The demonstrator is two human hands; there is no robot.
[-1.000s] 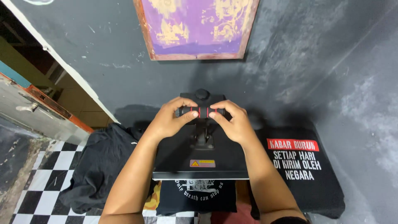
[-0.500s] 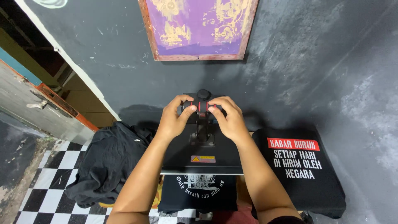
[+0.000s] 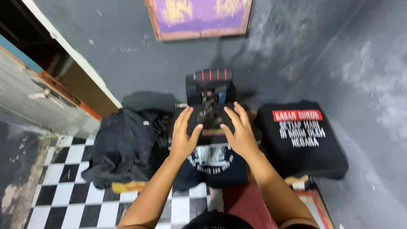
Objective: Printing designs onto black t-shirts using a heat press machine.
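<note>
Against the dark grey wall, at the middle of the view, stands a black heat press (image 3: 210, 99), a squat machine whose handle (image 3: 213, 75) is raised at the top: a thick black grip ringed with thin red bands. Below the handle a dark arm and hinge run down to the flat black upper plate, which carries a small yellow and red label near its front edge. Under the plate lies a black shirt (image 3: 210, 163) with a round white print, its lower part spilling toward the person. The left hand (image 3: 183, 135) rests palm down on the left part of the plate, its fingers (image 3: 183, 118) straight, close together and gripping nothing, the thumb set apart to the right. The right hand (image 3: 240, 132) lies on the right part of the plate in the same way, its fingers (image 3: 237, 116) slightly spread and likewise holding nothing. Both hands are well below the handle and apart from it. Left of the press a heap of black garments (image 3: 125, 146) lies crumpled over the black and white checked floor (image 3: 63, 195). Right of the press sits a neat stack of folded black shirts (image 3: 303, 140), the top one printed with a red bar and white lettering. A wooden frame with purple mesh (image 3: 199, 17) leans on the wall above.
</note>
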